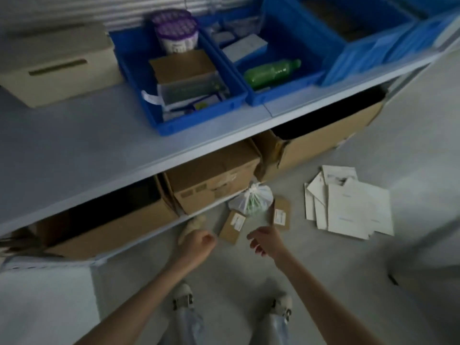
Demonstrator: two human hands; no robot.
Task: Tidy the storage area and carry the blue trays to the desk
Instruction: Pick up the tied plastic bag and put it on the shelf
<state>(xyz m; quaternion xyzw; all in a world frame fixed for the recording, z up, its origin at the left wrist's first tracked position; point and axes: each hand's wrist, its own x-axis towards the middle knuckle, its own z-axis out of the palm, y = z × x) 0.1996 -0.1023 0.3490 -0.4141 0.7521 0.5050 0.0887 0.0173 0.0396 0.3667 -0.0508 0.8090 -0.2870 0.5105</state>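
Note:
Two blue trays stand side by side on the grey shelf (pixel 74 150). The left tray (pixel 139 78) holds purple-capped tubs, a cardboard piece and a clear box. The right tray (pixel 291 70) holds a green bottle (pixel 272 70) and white boxes. On the floor below lie a tied plastic bag (pixel 251 199), two small brown packets (pixel 232 226) (pixel 281 212) and a spread of white papers (pixel 348 205). My left hand (pixel 198 245) hangs over the floor with fingers curled, holding nothing. My right hand (pixel 265 239) reaches down toward the bag and packets, fingers loose, touching nothing.
A beige box (pixel 57 66) sits at the shelf's left. More blue bins (pixel 368 26) stand at the far right. Cardboard boxes (pixel 214 175) fill the lower shelf. A tan object (pixel 191 226) lies by the shelf foot. My feet stand on grey floor.

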